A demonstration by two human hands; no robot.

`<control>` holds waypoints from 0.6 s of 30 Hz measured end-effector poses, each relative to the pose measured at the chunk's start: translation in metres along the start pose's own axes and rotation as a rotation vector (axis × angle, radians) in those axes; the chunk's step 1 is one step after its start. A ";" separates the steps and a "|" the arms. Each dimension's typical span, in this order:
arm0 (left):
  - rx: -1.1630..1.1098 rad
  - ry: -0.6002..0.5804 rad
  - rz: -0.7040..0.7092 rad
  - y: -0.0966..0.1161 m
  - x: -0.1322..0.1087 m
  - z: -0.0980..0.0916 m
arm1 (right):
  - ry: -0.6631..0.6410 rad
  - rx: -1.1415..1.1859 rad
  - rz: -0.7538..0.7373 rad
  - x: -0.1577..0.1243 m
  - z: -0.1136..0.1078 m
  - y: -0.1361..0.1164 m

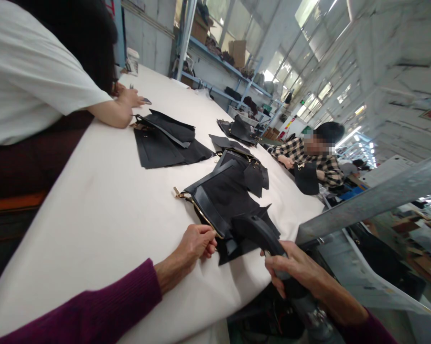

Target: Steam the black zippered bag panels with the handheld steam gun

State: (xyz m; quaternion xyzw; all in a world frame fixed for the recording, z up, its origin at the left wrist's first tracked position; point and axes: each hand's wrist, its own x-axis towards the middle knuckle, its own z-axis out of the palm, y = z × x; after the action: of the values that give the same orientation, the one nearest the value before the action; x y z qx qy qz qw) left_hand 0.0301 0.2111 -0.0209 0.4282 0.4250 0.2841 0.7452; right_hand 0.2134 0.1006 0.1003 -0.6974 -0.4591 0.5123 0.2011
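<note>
My left hand (201,241) is closed in a pinch at the end of a gold-toothed zipper (204,216). The zipper runs along the edge of a black bag piece (233,198), which lies flat on the white-covered table. My right hand (289,267) is wrapped round the grip of a black handheld tool (253,229) with a curved head and a thick grey-black body. The tool's head is over the near right corner of the bag piece and hides part of it. I cannot tell whether it touches.
More black bag pieces (165,143) lie farther up the white table (104,191). At the left leans a person in a white shirt (39,81); across, a person in a checked shirt (294,153) holds a black piece. A metal bar (373,196) slants at the right.
</note>
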 end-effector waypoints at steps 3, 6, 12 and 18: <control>-0.019 -0.005 -0.009 0.000 0.002 -0.002 | 0.059 0.058 -0.022 0.000 -0.002 -0.004; -0.035 0.000 -0.011 -0.001 0.000 -0.004 | 0.036 0.114 -0.045 -0.006 0.005 -0.007; 0.023 -0.205 0.087 -0.008 -0.060 0.021 | 0.036 0.147 -0.173 -0.020 0.048 -0.002; 0.020 0.097 0.225 -0.029 -0.130 0.041 | 0.084 0.021 -0.375 -0.027 0.095 0.027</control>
State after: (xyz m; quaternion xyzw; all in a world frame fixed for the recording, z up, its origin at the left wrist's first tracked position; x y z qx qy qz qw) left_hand 0.0060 0.0783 0.0156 0.4667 0.4124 0.3820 0.6828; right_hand 0.1384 0.0458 0.0567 -0.6185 -0.5669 0.4408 0.3192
